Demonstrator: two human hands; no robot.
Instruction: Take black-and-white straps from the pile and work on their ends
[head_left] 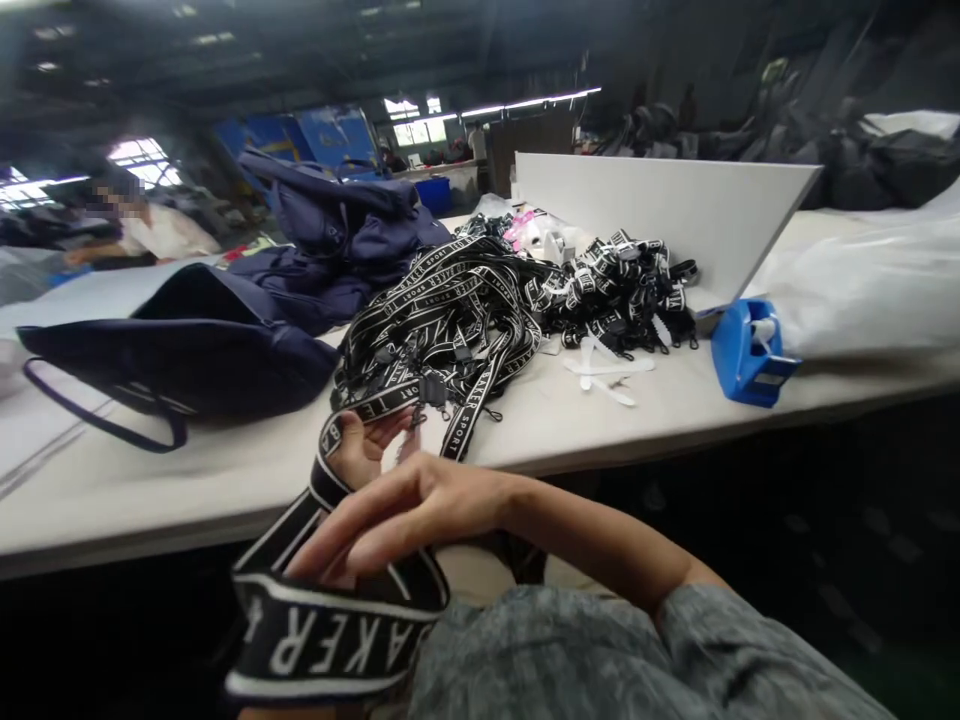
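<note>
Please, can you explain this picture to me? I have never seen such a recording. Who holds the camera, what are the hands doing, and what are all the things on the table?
There is no machine here. A person wears one camera on the head, so you look forward and down at that person's own two bare hands. The left hand holds a black strap with white letters, which loops around it and hangs down toward the lap. The right hand lies across in front with fingers stretched out, resting on the same strap.

On the white table lies a big pile of the same straps, and behind it a heap of rolled straps. To the left are dark blue bags. To the right stands a blue tape dispenser, and a white board leans behind. Far left, another person sits in the background.
</note>
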